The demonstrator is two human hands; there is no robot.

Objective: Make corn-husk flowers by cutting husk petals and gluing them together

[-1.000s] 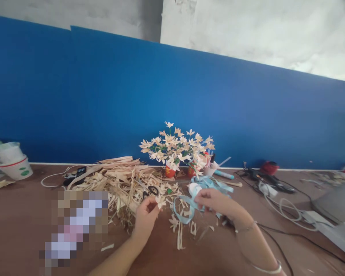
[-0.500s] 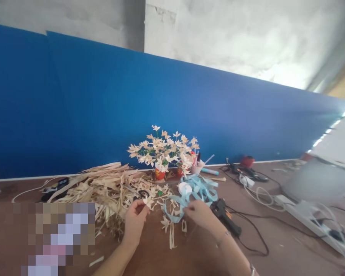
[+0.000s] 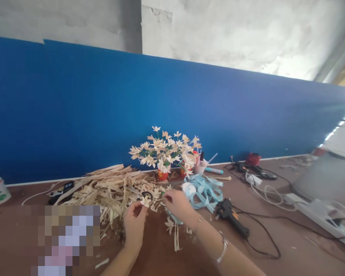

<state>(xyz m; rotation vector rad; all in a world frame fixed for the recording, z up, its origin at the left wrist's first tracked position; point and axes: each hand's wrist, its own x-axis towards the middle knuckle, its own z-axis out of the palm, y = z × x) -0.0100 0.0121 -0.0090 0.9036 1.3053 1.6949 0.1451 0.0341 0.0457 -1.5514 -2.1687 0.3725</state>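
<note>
My left hand [image 3: 135, 222] pinches a small cream husk flower [image 3: 145, 201] between thumb and fingertips, its petals facing up. To its right, my right hand [image 3: 178, 207] reaches in over the table with fingers drawn together. A small green piece [image 3: 162, 194] shows at its fingertips; whether they grip it I cannot tell. Below the right hand lies a loose cream flower [image 3: 169, 225] beside some thin pale strips [image 3: 176, 238]. Behind both hands stand cream flowers [image 3: 159, 145] on green stems, in red pots [image 3: 163, 175].
A heap of dried husks [image 3: 112, 188] spreads to the left. Light blue ribbon [image 3: 205, 189] lies right of centre, near a black glue gun [image 3: 232, 217] with a trailing cord. Farther right is a white power strip [image 3: 319, 218]. A blue panel [image 3: 132, 103] borders the table's back.
My right hand has moved left and away from me, from the ribbon to the small green piece. My left hand still holds the flower. The view has shifted slightly.
</note>
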